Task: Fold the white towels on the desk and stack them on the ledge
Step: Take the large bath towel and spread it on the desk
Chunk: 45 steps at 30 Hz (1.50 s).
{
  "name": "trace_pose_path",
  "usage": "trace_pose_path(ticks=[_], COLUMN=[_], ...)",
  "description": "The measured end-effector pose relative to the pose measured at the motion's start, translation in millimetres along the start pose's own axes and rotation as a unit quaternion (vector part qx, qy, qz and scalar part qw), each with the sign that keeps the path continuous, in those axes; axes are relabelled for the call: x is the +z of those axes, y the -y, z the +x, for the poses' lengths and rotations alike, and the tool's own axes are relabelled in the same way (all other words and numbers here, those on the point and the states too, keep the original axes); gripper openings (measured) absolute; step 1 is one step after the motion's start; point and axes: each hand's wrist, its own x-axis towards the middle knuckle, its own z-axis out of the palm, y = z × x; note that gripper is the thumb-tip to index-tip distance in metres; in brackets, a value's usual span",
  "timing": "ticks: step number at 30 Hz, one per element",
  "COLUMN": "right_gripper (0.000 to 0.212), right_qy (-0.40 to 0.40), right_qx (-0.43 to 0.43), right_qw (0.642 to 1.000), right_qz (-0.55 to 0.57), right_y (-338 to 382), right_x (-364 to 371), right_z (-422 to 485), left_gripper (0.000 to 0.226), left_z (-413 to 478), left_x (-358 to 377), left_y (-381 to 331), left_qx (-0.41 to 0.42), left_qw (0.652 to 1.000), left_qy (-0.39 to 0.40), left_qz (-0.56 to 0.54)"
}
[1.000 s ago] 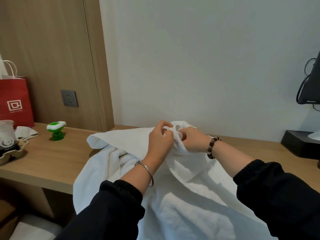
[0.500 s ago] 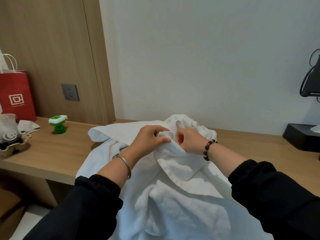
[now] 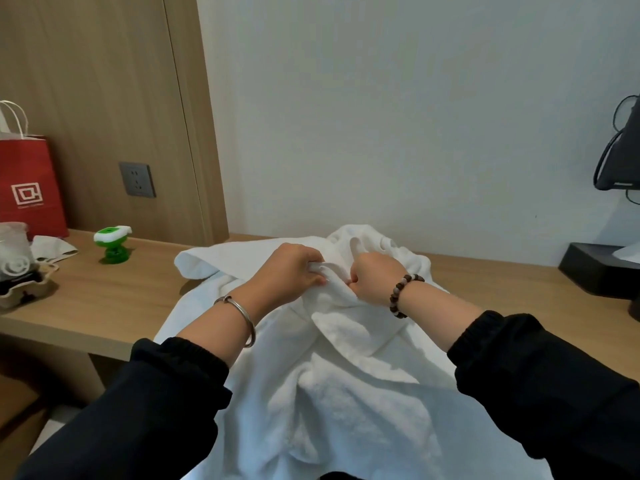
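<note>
A large white towel [image 3: 346,403] lies crumpled on the wooden desk [image 3: 104,299] and hangs over its front edge toward me. My left hand [image 3: 291,271], with a silver bangle on the wrist, grips a bunched fold of the towel near its far end. Right beside it, my right hand [image 3: 372,278], with a bead bracelet on the wrist, pinches the same fold. The two hands almost touch. More bunched towel lies behind my hands against the wall.
A red paper bag [image 3: 27,188], a clear cup in a paper tray [image 3: 17,271] and a green and white gadget [image 3: 112,244] stand at the desk's left. A black box [image 3: 599,271] sits at the right. A wall socket [image 3: 136,180] is on the wooden panel.
Both hands have come lower and a little nearer to me with the towel fold still held. The towel has bunched up more behind them.
</note>
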Motion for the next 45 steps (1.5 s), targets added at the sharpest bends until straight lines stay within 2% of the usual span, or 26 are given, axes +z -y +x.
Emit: trace_pose_path(ticks=[3, 4, 6, 7, 8, 9, 10, 11, 12, 14, 16, 19, 22, 25, 26, 29, 30, 32, 33, 36, 38, 39, 42, 45], right_gripper=[0.038, 0.032, 0.008, 0.01, 0.022, 0.028, 0.027, 0.024, 0.02, 0.014, 0.021, 0.028, 0.02, 0.014, 0.017, 0.05, 0.048, 0.022, 0.018, 0.024, 0.03, 0.032, 0.035, 0.037], right_qy=[-0.019, -0.063, -0.217, -0.281, -0.306, -0.263, -0.184, -0.093, -0.031, 0.024, 0.062, 0.161, 0.11, 0.058, 0.041, 0.027, 0.025, 0.019, 0.021, 0.049, 0.048, 0.032, -0.041, -0.109], right_qx=[-0.013, -0.026, -0.058, -0.059, -0.042, -0.014, 0.007, 0.024, 0.021, 0.026, 0.05, 0.086, 0.1, 0.065, 0.052, 0.035, 0.027, 0.013, 0.01, 0.034, 0.09, 0.124, 0.212, 0.276], right_qw=[0.995, 0.989, 0.962, 0.949, 0.948, 0.965, 0.976, 0.98, 0.983, 0.994, 0.996, 0.982, 0.986, 0.99, 0.992, 0.99, 0.988, 0.984, 0.98, 0.975, 0.979, 0.984, 0.975, 0.942], right_qz=[-0.095, -0.13, -0.156, -0.126, -0.073, 0.012, 0.113, 0.174, 0.178, 0.108, 0.033, -0.046, -0.074, -0.11, -0.109, -0.135, -0.153, -0.178, -0.196, -0.216, -0.176, -0.122, 0.054, 0.158], right_y=[-2.9, -4.9, -12.0, -13.4, -14.5, -15.2, -16.3, -18.0, -20.3, -26.8, -33.9, -42.9, -52.5, -54.9, -55.8, -63.3, -65.3, -66.7, -66.0, -62.8, -65.1, -68.3, -80.1, -84.8], right_x=[-14.2, -21.5, -35.1, -38.4, -38.5, -38.4, -34.3, -29.4, -24.2, -17.2, -14.2, -16.7, -24.9, -19.9, -15.9, -0.8, 3.1, 10.5, 14.2, 13.4, -1.4, -13.4, -69.5, -145.6], right_z=[0.1, 1.8, 6.9, 9.1, 11.3, 13.7, 17.5, 20.5, 22.1, 22.4, 20.4, 15.6, 15.1, 22.2, 26.0, 44.2, 52.3, 67.4, 75.3, 93.7, 103.2, 108.3, 128.0, 154.2], left_gripper=[0.019, 0.022, 0.031, 0.033, 0.031, 0.028, 0.024, 0.021, 0.02, 0.019, 0.018, 0.014, 0.011, 0.01, 0.012, 0.027, 0.033, 0.037, 0.036, 0.03, 0.03, 0.031, 0.031, 0.026], left_z=[-2.0, -2.3, -1.4, 0.2, 2.2, 3.9, 4.9, 5.8, 6.1, 6.3, 6.0, 6.0, 9.9, 19.8, 23.9, 37.4, 43.2, 55.7, 62.7, 83.6, 98.1, 106.5, 138.4, 179.5], left_x=[1.4, 0.9, -1.5, -3.3, -5.1, -5.9, -6.0, -5.8, -5.2, -2.6, 0.5, 7.3, 17.1, 26.6, 29.9, 40.1, 43.6, 48.6, 48.9, 38.9, 25.0, 15.7, -26.1, -88.8], left_y=[1.5, 1.8, 1.3, 0.1, -2.1, -4.1, -5.6, -6.0, -5.5, -2.3, 0.5, 6.6, 13.3, 20.9, 25.0, 37.7, 41.6, 48.2, 50.8, 51.5, 44.1, 38.6, 17.7, -10.8], left_qx=[-0.005, -0.006, -0.017, -0.023, -0.024, -0.022, -0.018, -0.016, -0.014, -0.013, -0.007, 0.008, -0.003, -0.025, -0.029, -0.037, -0.038, -0.044, -0.047, -0.052, -0.046, -0.048, -0.083, -0.077], left_qw=[1.0, 1.0, 1.0, 0.999, 0.999, 0.999, 0.999, 0.999, 0.999, 0.998, 0.998, 0.997, 0.996, 0.998, 0.998, 0.999, 0.999, 0.998, 0.997, 0.99, 0.985, 0.985, 0.991, 0.997], left_qy=[-0.003, -0.001, -0.014, -0.026, -0.033, -0.035, -0.038, -0.043, -0.048, -0.053, -0.053, -0.059, -0.067, -0.057, -0.045, -0.011, 0.001, 0.033, 0.054, 0.133, 0.167, 0.166, 0.103, 0.017], left_qz=[0.007, 0.011, -0.007, -0.018, -0.021, -0.015, -0.006, 0.001, 0.005, 0.008, 0.022, 0.051, 0.05, 0.03, 0.027, 0.023, 0.022, 0.019, 0.019, 0.013, 0.019, 0.021, 0.003, 0.016])
